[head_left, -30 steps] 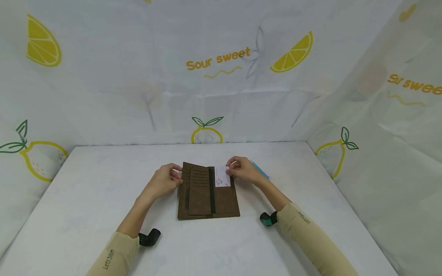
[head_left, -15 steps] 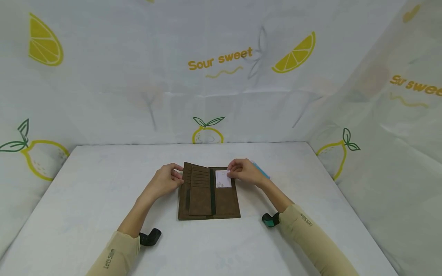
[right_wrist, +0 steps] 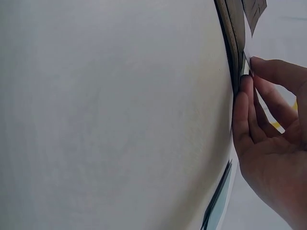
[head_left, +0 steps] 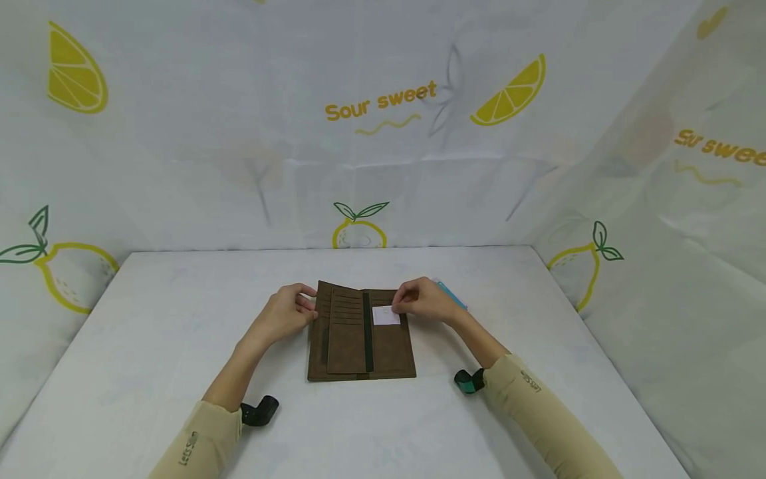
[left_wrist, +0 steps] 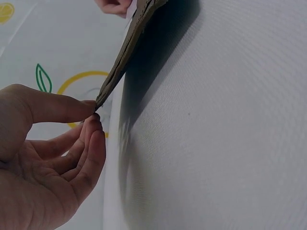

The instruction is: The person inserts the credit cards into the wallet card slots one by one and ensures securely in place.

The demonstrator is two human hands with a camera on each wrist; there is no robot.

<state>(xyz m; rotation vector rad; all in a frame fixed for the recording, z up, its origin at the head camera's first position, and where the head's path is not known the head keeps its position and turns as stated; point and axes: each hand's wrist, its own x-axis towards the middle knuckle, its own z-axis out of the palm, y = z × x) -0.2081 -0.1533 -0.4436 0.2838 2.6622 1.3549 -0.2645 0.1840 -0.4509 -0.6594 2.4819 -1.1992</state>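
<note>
Wallet (head_left: 346,349): showing brown, lower centre
Card (head_left: 384,316): gleaming white
Backdrop (head_left: 203,206): sporting yellow lemon slices (head_left: 74,78) on white, across the top

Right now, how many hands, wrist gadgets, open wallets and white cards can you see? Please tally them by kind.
Hands: 2, the left hand and right hand
Wrist gadgets: 2, left gadget and right gadget
Open wallet: 1
White card: 1
Total: 6

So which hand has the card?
The right hand: it pinches the white card, while the left hand pinches the edge of the wallet.
</note>
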